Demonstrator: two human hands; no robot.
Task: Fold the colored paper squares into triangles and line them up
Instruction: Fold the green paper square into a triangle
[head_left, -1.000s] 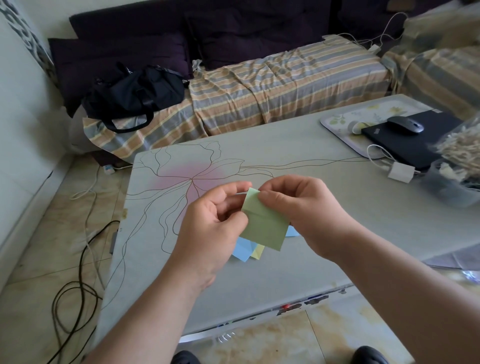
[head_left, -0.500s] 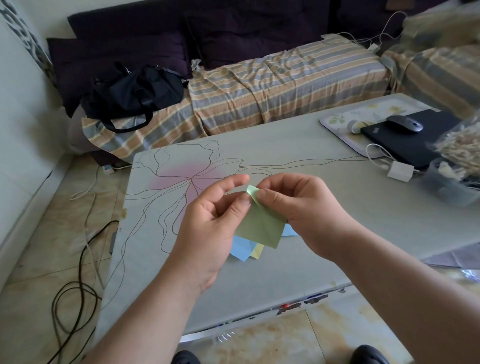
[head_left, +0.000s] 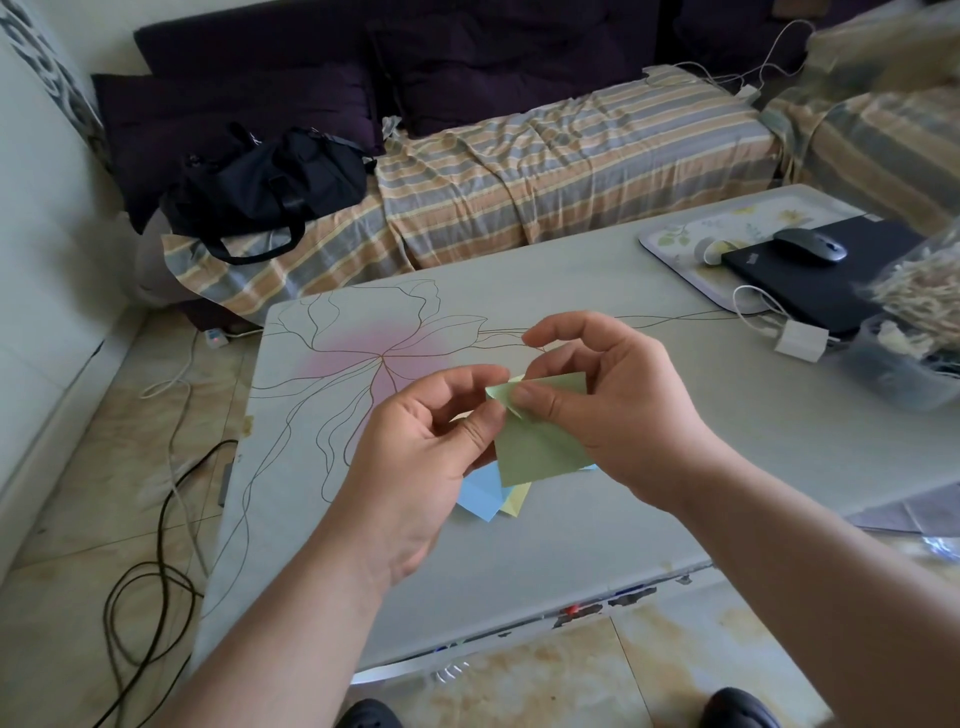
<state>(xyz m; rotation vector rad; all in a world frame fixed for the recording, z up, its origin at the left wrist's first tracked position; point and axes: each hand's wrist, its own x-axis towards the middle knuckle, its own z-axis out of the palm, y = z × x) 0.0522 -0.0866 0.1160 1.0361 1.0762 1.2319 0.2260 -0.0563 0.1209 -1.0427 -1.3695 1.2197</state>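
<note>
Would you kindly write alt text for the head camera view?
Two hands, left hand and right hand, pinch a green paper above a grey table. Blue paper and yellow paper lie beneath; a laptop sits far right.

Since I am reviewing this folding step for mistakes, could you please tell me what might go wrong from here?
1. The pale green paper square is held in the air, pinched at its top corner by the left hand and the right hand; with nothing flat beneath it, the corners may misalign and the crease run crooked.
2. The light blue paper piece and the yellow paper piece lie under the hands on the grey table, partly hidden; a lowered hand could shift them.
</note>
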